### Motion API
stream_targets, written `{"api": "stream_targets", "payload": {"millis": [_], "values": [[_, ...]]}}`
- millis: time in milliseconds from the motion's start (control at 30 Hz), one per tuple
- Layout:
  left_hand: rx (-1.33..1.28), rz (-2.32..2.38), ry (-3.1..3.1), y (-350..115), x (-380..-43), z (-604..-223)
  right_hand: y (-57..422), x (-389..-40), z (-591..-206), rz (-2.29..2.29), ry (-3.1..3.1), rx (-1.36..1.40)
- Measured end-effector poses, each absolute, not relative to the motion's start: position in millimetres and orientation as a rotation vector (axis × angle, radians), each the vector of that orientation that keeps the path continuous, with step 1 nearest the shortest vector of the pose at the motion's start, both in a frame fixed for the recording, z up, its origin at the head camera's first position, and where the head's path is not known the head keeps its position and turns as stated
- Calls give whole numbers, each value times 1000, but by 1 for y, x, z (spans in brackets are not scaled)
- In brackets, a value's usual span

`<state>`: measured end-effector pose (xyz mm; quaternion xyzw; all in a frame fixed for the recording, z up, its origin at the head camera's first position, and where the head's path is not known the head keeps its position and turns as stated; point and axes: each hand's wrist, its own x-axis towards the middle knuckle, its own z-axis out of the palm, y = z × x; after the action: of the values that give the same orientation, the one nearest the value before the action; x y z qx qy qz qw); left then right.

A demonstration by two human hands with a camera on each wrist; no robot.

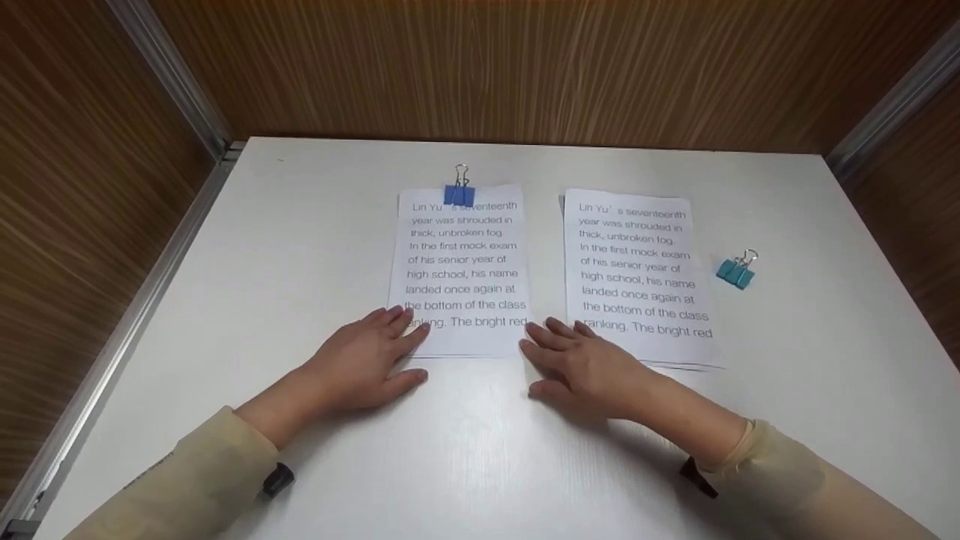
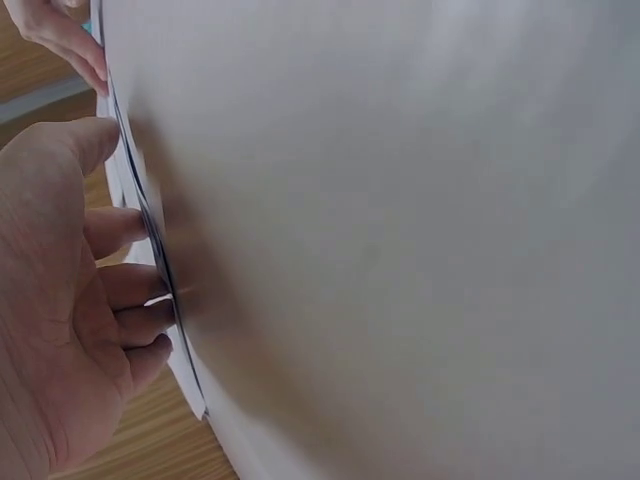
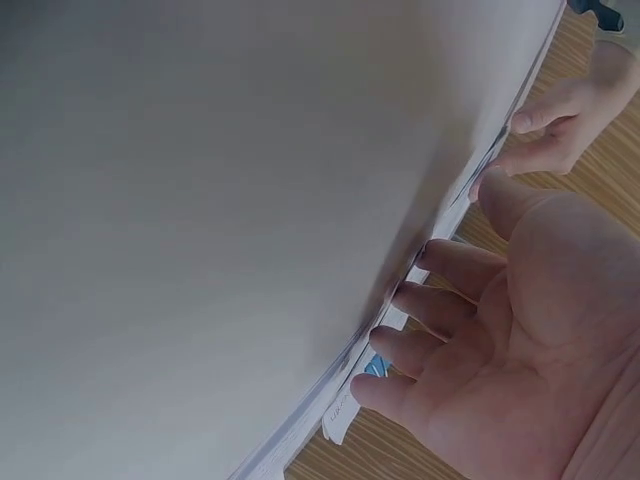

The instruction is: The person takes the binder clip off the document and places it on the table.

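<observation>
Two printed paper stacks lie side by side in the head view, the left stack (image 1: 465, 262) and the right stack (image 1: 634, 277). A blue binder clip (image 1: 459, 195) sits at the left stack's top edge, its wire handles pointing away. My left hand (image 1: 367, 360) rests with spread fingers over that stack's lower left corner. My right hand (image 1: 596, 371) lies palm down, fingertips by the left stack's lower right edge and across the right stack's lower left corner. In the wrist views, the left palm (image 2: 60, 290) and right palm (image 3: 530, 330) show, fingers loosely bent, gripping nothing.
A teal binder clip (image 1: 736, 271) lies on the white table (image 1: 480, 450) to the right of the right stack. Wood-grain panels (image 1: 525, 75) stand behind and at both sides, with metal posts (image 1: 169, 67) at the corners.
</observation>
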<state>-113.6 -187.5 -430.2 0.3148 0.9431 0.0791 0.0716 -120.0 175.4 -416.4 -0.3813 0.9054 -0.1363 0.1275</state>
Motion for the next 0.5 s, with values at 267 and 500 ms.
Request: {"api": "stream_targets", "payload": {"millis": [267, 500], "values": [[999, 268, 2803, -191, -113, -419, 174, -116, -407, -403, 2631, -1098], [1023, 253, 2802, -194, -116, -419, 172, -118, -409, -389, 2634, -1086]]}}
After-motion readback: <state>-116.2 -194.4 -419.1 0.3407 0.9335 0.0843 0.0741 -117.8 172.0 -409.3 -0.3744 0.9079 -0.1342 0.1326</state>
